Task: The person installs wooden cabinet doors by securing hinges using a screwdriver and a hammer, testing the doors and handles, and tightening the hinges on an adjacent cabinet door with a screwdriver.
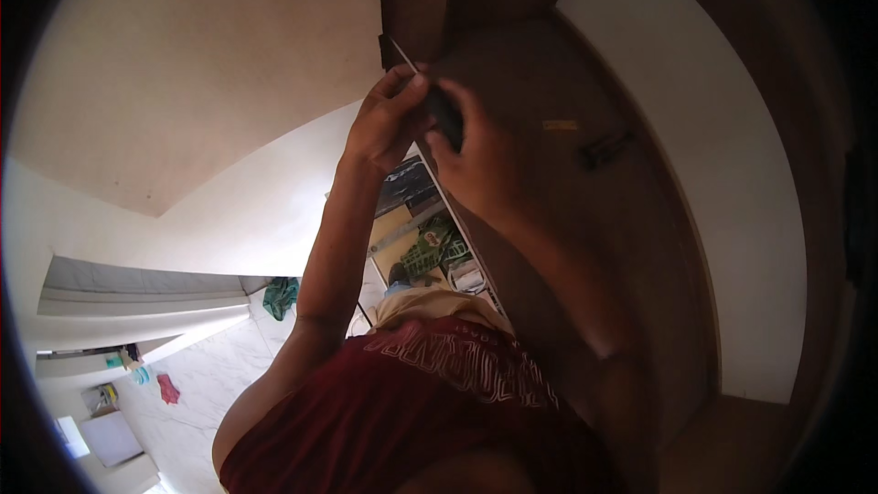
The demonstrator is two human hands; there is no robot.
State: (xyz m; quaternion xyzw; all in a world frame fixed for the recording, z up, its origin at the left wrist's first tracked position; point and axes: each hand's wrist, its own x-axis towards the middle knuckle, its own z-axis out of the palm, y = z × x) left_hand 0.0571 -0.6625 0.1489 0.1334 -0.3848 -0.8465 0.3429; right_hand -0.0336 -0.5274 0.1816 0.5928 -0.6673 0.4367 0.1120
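Observation:
A screwdriver with a thick black handle (444,119) and a thin metal shaft (402,54) is raised in front of me, tilted up to the left. My right hand (476,160) is wrapped round the handle. At the shaft, close to where it meets the handle, the fingers of my left hand (382,123) pinch together. The shaft's tip reaches a small dark fitting (385,51), which looks like a hinge, on the edge of a pale panel (247,46). Whether the tip touches a screw there is too small to tell.
Brown wooden boarding (549,64) rises close on the right, with a dark latch-like piece (605,150) and a small yellowish label (560,125). Below my hands lies a green printed bag (434,247) among stacked things. A green cloth (281,296) and a red cloth (167,389) lie on the marble-patterned floor (206,384).

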